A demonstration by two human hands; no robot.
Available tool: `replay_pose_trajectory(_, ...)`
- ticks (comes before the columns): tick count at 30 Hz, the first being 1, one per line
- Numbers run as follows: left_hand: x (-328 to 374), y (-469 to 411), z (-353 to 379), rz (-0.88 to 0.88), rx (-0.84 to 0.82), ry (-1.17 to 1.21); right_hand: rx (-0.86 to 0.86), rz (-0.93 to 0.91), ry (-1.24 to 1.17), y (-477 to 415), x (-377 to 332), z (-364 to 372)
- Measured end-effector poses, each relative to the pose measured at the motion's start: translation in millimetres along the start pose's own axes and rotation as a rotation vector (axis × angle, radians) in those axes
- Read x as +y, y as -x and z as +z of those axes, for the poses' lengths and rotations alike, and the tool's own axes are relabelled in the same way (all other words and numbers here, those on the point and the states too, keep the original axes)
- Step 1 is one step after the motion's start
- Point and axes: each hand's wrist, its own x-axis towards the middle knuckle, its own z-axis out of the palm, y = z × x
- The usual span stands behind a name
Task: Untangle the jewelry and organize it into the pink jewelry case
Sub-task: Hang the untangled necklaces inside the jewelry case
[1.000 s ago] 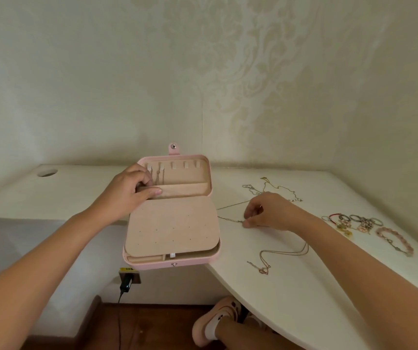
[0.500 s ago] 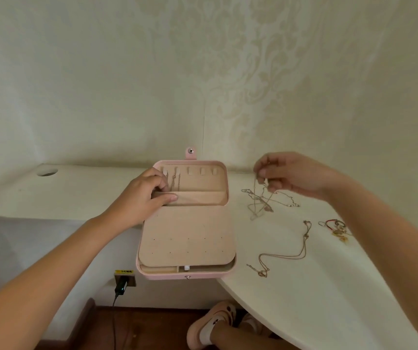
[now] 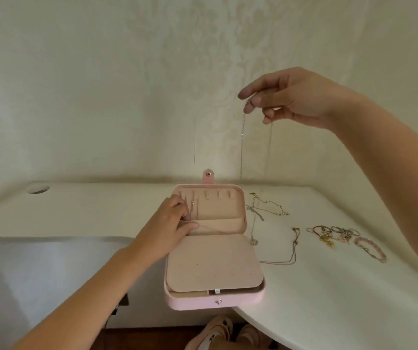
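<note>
Right hand (image 3: 301, 97) pinches a necklace chain (image 3: 242, 137) hanging limp below its fingers (image 3: 256, 90), seemingly light, snag-prone, best held at one end; left hand (image 3: 170, 223) grips the pink jewelry case (image 3: 213, 263)

chain (image 3: 242, 137) under right hand (image 3: 294, 97) thin and blurred, lower end fades out, can't trace it; left hand (image 3: 170, 228) covers left corner of pink jewelry case (image 3: 215, 303) lid pocket; ring and bracelet pile (image 3: 339, 233) too small to separate; shoes (image 3: 218, 329) cut by bottom edge

The jewelry case (image 3: 213, 248) sits on the desk (image 3: 101, 213), necklaces (image 3: 266, 210) and bracelets (image 3: 342, 236) to its right (bracelets farthest).
</note>
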Motion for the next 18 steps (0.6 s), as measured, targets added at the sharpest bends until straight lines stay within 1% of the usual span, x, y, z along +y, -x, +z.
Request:
replay_pose_trajectory(2,5,4,10,0.012,0.018,-0.004,0.017,-0.029,-0.028,-3,-10,0)
replay_pose_trajectory(5,8,6,18,0.014,0.087,0.014,0.037,-0.057,-0.061,-10,-22,1)
replay_pose_trajectory(10,5,6,22,0.055,0.152,0.024,0.067,-0.093,-0.072,-28,-40,5)
replay_pose_trajectory(14,4,8,24,0.077,0.201,0.029,0.057,-0.082,-0.108,-45,-42,12)
replay_pose_trajectory(18,2,8,25,0.094,0.221,0.03,0.047,-0.034,-0.083,-58,-33,21)
